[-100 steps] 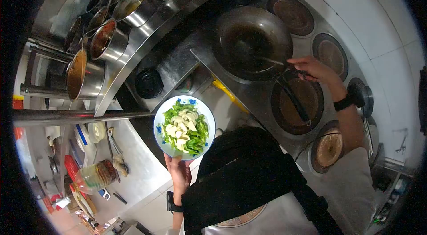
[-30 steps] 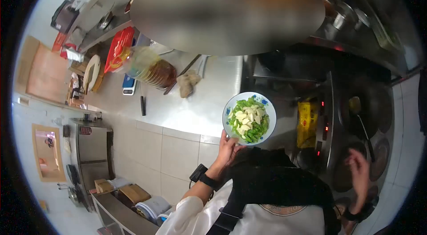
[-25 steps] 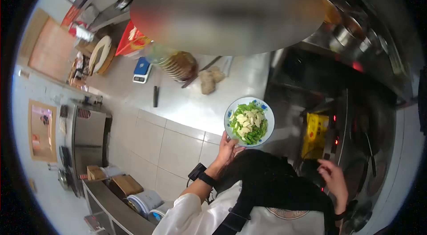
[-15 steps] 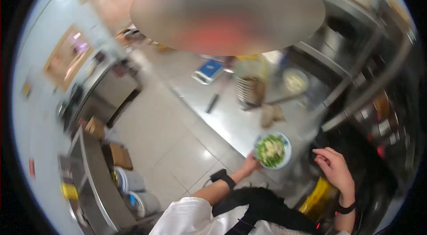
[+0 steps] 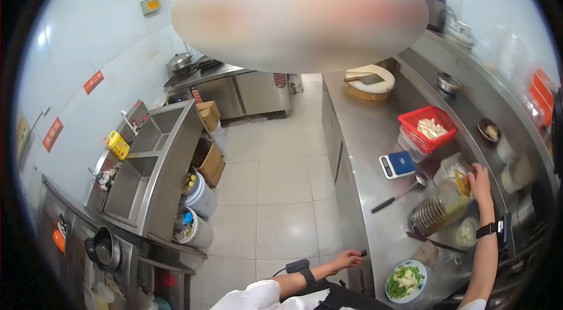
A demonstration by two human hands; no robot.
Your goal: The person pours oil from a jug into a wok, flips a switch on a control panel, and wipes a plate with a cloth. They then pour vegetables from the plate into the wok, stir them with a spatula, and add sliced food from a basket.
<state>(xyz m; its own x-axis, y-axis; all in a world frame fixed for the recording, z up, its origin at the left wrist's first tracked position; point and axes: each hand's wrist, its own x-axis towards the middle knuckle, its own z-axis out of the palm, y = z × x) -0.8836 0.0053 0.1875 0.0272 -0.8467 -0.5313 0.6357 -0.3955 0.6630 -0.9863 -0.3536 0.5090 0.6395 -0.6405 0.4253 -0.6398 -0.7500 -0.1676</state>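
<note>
Beside the counter edge, my left hand (image 5: 350,259) hangs with its fingers loosely bent and apart, near a small dark object (image 5: 363,253) that I cannot make out. My right hand (image 5: 480,184) reaches across the steel counter and is closed on the yellow handle at the top of a clear jug (image 5: 441,210) of yellowish liquid. A plate (image 5: 406,282) of chopped greens and pale pieces lies at the near edge. Close to the jug are a bowl of pale food (image 5: 467,232) and a brown lump (image 5: 426,253).
Further along the counter (image 5: 369,163) are a ladle (image 5: 399,194), a blue-topped scale (image 5: 399,164), a red basket (image 5: 428,128) and a round board (image 5: 370,82) with a cleaver. Sinks (image 5: 134,187), buckets (image 5: 202,195) and boxes (image 5: 211,163) stand to the left.
My left hand has let go of the plate, which now rests on the counter. My right hand has moved forward to the jug's handle. The view has turned and shows more of the room.
</note>
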